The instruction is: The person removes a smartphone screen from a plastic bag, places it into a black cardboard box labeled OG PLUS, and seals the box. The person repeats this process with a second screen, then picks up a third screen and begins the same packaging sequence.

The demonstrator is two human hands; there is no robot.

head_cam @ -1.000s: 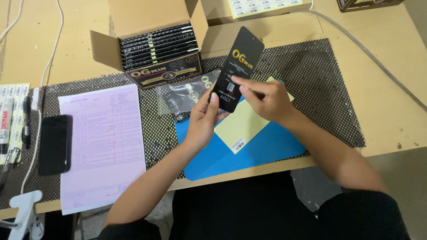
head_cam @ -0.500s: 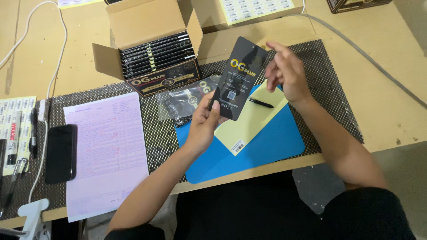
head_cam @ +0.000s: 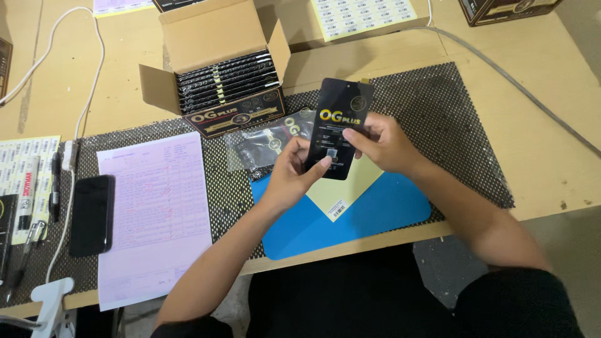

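Since the earlier frame, right hand (head_cam: 383, 145) is returning onto the black flat packet (head_cam: 338, 128); packet is standing near upright at frame centre, long axis top to bottom; left hand (head_cam: 293, 175) is pinching its lower edge, right fingers gripping its right edge, above the blue mat (head_cam: 375, 209).

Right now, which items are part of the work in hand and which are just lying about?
In hand:
left hand and right hand, both holding the black flat pack
yellow sheet
blue mat
open carton of black packs

Lying about:
phone
pink form
label sheets
pens
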